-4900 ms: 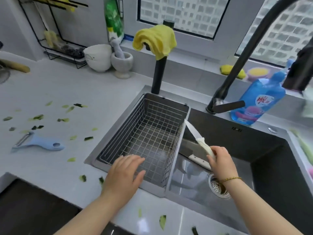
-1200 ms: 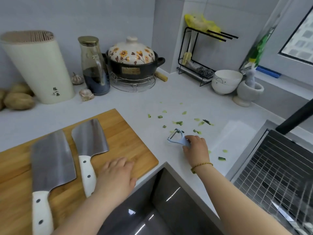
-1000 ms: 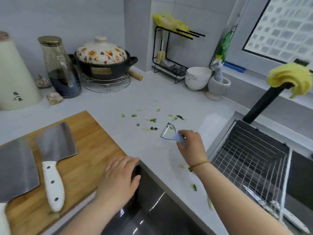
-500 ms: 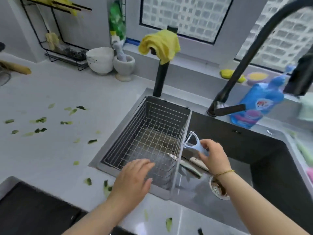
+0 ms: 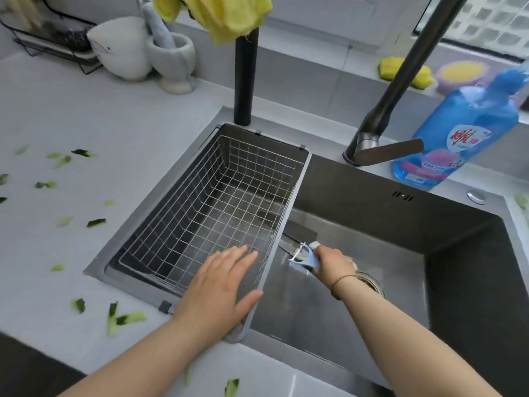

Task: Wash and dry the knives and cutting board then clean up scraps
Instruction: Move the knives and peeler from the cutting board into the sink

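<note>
My right hand (image 5: 333, 260) grips a light blue peeler (image 5: 304, 257) low inside the dark sink (image 5: 372, 224), close to the sink floor and just left of the drain (image 5: 369, 282). A knife blade (image 5: 289, 243) lies on the sink floor beside the peeler, mostly hidden by the basket rim and my hand. My left hand (image 5: 220, 285) rests flat with straight fingers on the front right corner of the wire drain basket (image 5: 206, 202). Green vegetable scraps (image 5: 94, 222) lie scattered on the grey counter (image 5: 114, 133). The cutting board is out of view.
A black faucet (image 5: 398, 90) arches over the sink, a blue detergent bottle (image 5: 458, 130) behind it. A yellow cloth (image 5: 217, 12) hangs on a black post (image 5: 244, 78). A white bowl (image 5: 123, 47) and a mortar (image 5: 174, 58) stand at the back left.
My right hand picked the peeler off the counter, carried it over the sink and has now lowered it to the sink floor. My left hand moved from the cutting board to the basket rim.
</note>
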Action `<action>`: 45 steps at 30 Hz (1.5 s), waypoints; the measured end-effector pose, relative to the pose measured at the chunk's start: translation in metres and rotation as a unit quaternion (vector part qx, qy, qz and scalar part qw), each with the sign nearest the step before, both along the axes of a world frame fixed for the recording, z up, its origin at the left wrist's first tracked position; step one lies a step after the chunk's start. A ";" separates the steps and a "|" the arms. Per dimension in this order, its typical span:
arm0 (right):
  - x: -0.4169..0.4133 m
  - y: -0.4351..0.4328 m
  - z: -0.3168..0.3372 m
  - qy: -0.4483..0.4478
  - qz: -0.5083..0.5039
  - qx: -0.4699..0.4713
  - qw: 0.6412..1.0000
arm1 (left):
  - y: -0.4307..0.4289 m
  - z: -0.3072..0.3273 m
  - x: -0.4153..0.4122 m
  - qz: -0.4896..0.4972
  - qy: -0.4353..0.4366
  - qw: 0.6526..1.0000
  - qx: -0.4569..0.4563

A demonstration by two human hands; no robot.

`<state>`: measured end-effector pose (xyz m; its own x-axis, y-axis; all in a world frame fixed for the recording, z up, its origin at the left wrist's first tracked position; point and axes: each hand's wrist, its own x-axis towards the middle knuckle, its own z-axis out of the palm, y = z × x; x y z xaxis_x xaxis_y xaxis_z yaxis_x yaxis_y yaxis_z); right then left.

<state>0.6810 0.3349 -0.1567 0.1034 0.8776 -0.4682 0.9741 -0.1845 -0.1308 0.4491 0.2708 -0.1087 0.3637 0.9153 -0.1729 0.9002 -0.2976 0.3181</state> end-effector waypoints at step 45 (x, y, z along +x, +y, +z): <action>-0.074 -0.026 0.104 0.190 -0.005 0.286 0.939 | -0.007 0.034 -0.059 0.019 -0.205 0.974 0.092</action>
